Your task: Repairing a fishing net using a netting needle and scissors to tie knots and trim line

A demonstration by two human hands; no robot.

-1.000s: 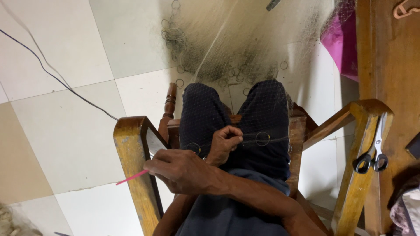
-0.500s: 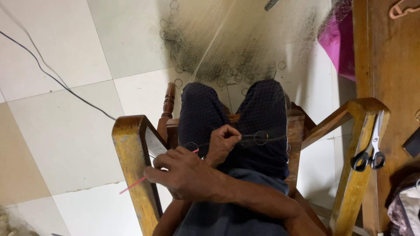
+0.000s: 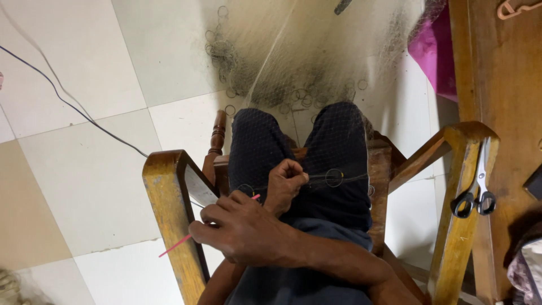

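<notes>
I am sitting in a wooden chair with a fine fishing net (image 3: 316, 62) draped over my knees and spilling onto the floor. My left hand (image 3: 285, 183) is closed in a fist, pinching the net's edge line beside a small metal ring (image 3: 333, 177). My right hand (image 3: 243, 229) crosses in front of it, over my lap. Its fingers grip a thin pink netting needle (image 3: 175, 247). The needle's tail sticks out past the left armrest (image 3: 169, 186), and its tip shows next to my left hand.
Black-handled scissors (image 3: 474, 197) hang on the right armrest (image 3: 463, 169). A wooden piece of furniture (image 3: 502, 85) stands close on the right, with pink cloth (image 3: 432, 51) beside it. A dark cable (image 3: 73, 107) runs across the tiled floor. Several rings lie bunched in the net ahead.
My right hand has shifted slightly toward my left hand and tilted the pink needle, so its tail sits lower. My left hand keeps its pinch on the net.
</notes>
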